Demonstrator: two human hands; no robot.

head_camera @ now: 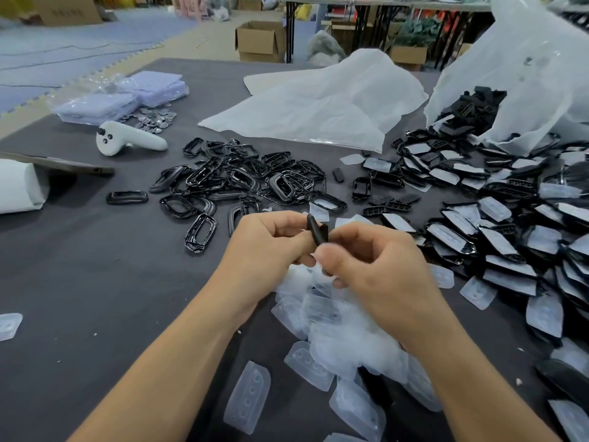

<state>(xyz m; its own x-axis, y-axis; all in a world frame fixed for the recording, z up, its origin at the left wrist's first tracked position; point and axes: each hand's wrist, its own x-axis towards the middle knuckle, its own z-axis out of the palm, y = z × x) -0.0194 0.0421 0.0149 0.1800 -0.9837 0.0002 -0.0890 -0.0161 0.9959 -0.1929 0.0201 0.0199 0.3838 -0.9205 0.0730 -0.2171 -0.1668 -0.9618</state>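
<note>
Now we hold one black key shell (317, 232) above the table (95, 282), left hand (267, 247) and right hand (369, 266) both pinching it from either side, fingers curled. Clear membrane pads (322, 317) heap just beneath; black frames (236, 183) lie beyond.
</note>
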